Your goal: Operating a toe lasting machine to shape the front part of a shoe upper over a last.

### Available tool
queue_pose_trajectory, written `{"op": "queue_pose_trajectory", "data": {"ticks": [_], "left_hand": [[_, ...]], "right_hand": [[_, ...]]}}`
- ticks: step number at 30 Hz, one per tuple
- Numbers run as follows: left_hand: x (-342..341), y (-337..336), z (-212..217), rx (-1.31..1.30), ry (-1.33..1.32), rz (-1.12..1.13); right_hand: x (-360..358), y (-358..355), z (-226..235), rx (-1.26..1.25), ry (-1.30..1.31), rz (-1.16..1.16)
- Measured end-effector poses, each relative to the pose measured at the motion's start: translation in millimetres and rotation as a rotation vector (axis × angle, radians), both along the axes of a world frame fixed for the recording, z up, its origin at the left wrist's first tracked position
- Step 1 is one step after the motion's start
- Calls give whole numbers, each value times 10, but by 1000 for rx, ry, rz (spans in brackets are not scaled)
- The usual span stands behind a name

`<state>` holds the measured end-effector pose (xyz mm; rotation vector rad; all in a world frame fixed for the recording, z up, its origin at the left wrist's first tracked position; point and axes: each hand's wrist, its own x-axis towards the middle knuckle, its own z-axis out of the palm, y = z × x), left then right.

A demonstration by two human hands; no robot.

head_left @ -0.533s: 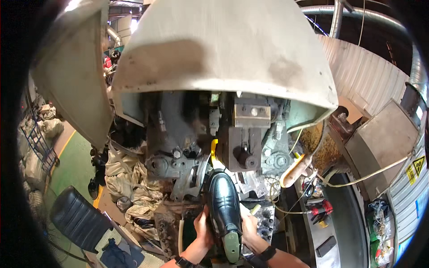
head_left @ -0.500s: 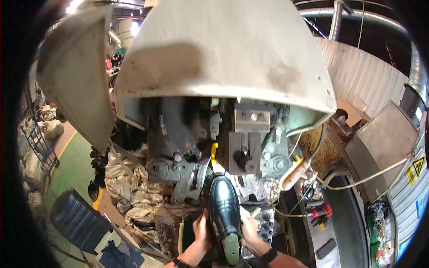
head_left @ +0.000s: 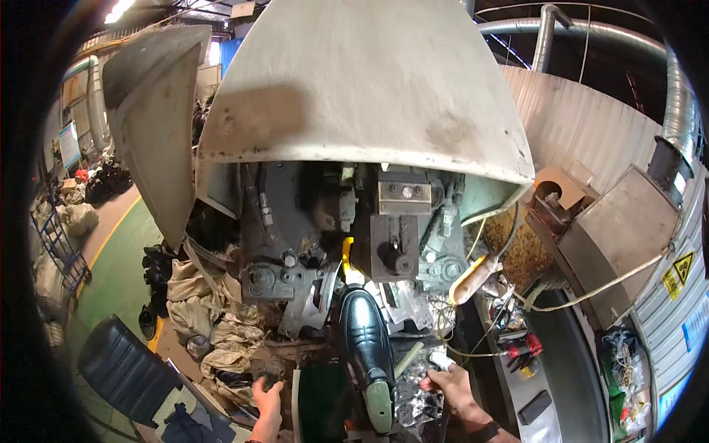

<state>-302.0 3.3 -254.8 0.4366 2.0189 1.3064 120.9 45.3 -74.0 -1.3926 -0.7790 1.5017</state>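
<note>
A glossy black leather shoe [head_left: 360,325] on a green last [head_left: 379,407] juts from the machine [head_left: 394,247] toward me, toe end inward. Its toe meets the machine's jaws below a yellow part [head_left: 347,255]. Neither of my hands touches the shoe. My left hand [head_left: 267,406] is lower left of it, thumb and finger apart beside a dark patch I cannot make out. To the shoe's right, my right hand [head_left: 452,387] has its fingers apart over a littered metal surface. Something white [head_left: 441,359] lies at its fingertips, possibly a finger covering.
A pale hood [head_left: 369,96] overhangs the machine. A wooden-handled tool [head_left: 473,280] hangs at right, above a bench with a red tool [head_left: 528,349] and a dark flat case [head_left: 535,407]. Crumpled beige cloth [head_left: 221,317] and a black padded seat [head_left: 122,362] are at left.
Both hands have let go of the shoe and moved apart, left hand leftward and right hand rightward. The shoe stays at the machine's jaws. The view has shifted slightly.
</note>
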Motion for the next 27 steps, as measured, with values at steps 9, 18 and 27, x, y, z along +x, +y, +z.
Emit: {"op": "queue_pose_trajectory", "data": {"ticks": [9, 18, 27], "left_hand": [[1540, -82, 2163, 564, 121, -672], [2141, -159, 2116, 569, 511, -455], [2309, -102, 1885, 679, 435, -449]], "right_hand": [[52, -176, -432, 304, -708, 367], [-52, -262, -407, 613, -959, 391], [178, -180, -771, 589, -670, 310]]}}
